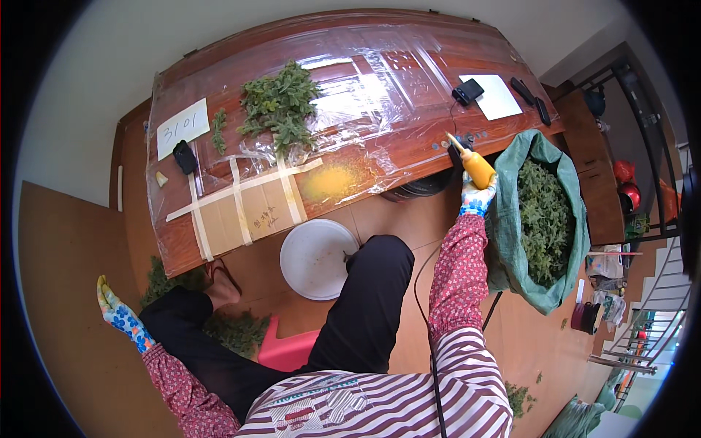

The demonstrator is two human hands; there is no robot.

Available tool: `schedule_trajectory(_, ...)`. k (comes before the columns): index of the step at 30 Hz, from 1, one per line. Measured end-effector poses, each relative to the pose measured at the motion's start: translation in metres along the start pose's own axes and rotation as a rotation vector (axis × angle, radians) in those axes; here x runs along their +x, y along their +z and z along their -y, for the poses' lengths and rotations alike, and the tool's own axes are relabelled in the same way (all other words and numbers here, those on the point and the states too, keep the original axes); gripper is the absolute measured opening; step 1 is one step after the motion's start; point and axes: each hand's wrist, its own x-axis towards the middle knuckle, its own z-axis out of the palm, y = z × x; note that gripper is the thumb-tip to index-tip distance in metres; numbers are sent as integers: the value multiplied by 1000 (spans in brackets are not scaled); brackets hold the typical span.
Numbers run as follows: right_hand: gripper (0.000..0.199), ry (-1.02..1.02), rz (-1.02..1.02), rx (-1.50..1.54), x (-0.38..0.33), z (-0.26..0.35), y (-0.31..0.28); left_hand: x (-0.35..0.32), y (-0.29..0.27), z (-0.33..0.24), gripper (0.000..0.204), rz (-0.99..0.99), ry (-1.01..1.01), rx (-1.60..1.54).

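Note:
My right hand point(478, 198), in a blue-flowered glove, grips a yellow squeeze bottle point(479, 171) with a long nozzle pointing up and left, just off the table's near edge. Out at the far left, my left hand point(119, 308) hangs beside my knee, its yellow-tipped glove fingers stretched out and nothing visible in them. On the plastic-covered wooden table point(365, 150) lies a heap of green leafy sprigs point(281, 106), with one small sprig point(218, 131) to its left. A yellow smear point(332, 182) stains the surface next to a taped-down cardboard sheet point(252, 216).
A green woven sack point(502, 241) full of greenery point(544, 219) stands right of my right arm. Below the table edge is a white tub point(314, 281). A pink stool point(285, 349) and loose greenery point(237, 332) are by my legs. A black device point(467, 91) and papers lie on the table.

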Motion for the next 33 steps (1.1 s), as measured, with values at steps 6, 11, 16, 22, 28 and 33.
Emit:
schedule_trajectory(6,44,17,-19,-16,-8,-2,5,3,0,3,31,27,15,35)
schedule_trajectory(11,46,79,21,33,-25,-9,1,5,0,2,32,40,54,108)
schedule_trajectory(16,42,124,-19,125,-46,-11,-11,2,8,-9,31,46,60,58)
schedule_trajectory(22,38,241,116,85,-131,-7,41,-85,109,-128,29,367,-28,-496)
schedule_trajectory(28,32,658,289,282,-231,-49,129,-209,229,-266,52,1362,-439,-1072)
schedule_trajectory(33,41,438,660,-133,-248,-39,142,-221,264,-292,46,1149,-703,-1576)
